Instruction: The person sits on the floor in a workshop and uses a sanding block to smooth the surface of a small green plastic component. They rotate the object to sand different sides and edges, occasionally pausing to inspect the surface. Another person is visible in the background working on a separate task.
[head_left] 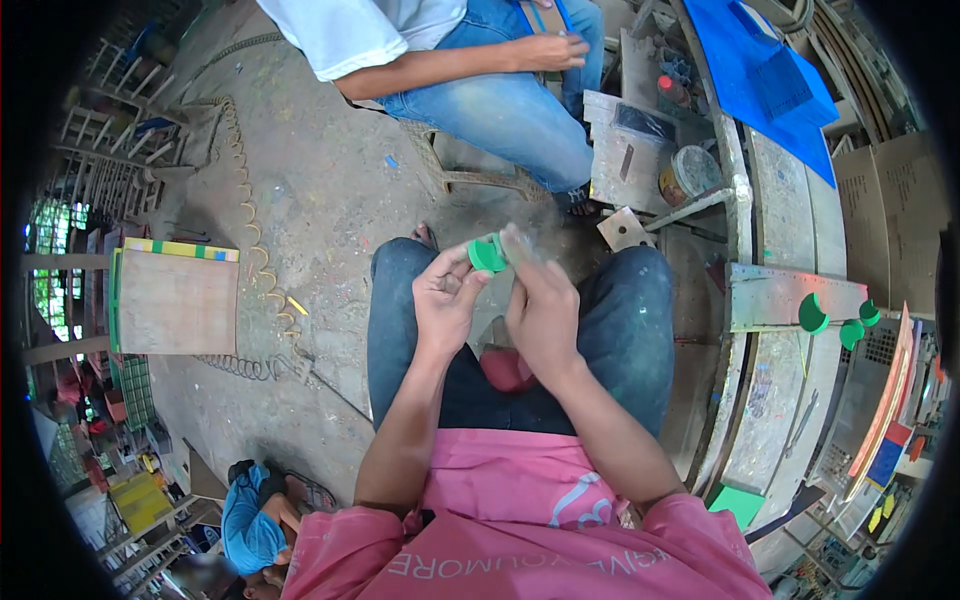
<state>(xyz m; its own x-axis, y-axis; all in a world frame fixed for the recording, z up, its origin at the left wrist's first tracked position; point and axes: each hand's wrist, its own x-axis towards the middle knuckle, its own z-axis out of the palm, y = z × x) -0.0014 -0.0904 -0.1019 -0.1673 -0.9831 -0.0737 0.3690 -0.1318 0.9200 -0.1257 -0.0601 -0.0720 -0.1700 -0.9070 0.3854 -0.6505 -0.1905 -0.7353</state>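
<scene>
My left hand [443, 300] pinches a small, thick green piece with a rounded side [487, 253] between thumb and fingers, above my lap. Close beside it, my right hand [541, 310] is raised with its fingertips at the piece's right edge. Those fingertips are smeared by motion, so I cannot tell whether they hold anything. On the bench to the right lie similar green crescent-like pieces, a larger one [813, 314] and two smaller ones [852, 334]. A dark red object [506, 369] shows between my thighs, partly hidden by my right wrist.
A worn bench [770, 400] runs along my right, with a blue sheet [745, 70] at its far end. Opposite sits a person in jeans [490, 100]. A board-topped stack [180, 300] and a coiled hose [255, 235] are leftward. Another person [250, 520] is at lower left.
</scene>
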